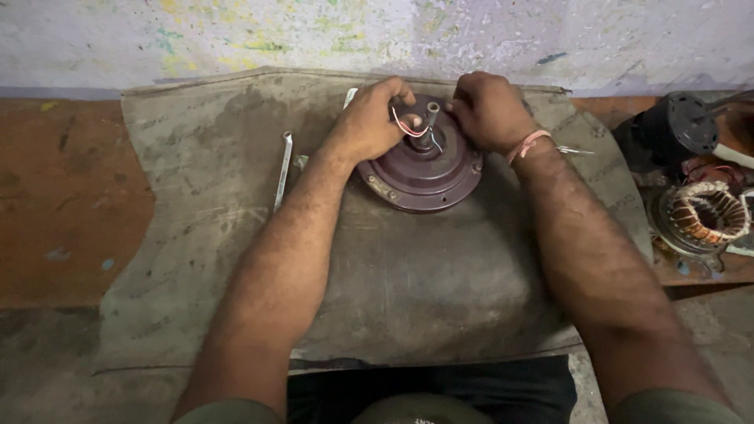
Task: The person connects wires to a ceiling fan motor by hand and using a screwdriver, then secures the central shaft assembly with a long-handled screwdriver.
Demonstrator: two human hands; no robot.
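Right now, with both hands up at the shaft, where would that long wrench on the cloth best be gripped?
Probably at mid-handle, from above. The wrench lies flat on the grey cloth, its slim handle running near to far and bare on both sides. The left hand is the nearer one; fingers would pinch across the narrow width. Its far end lies closest to the maroon motor housing.
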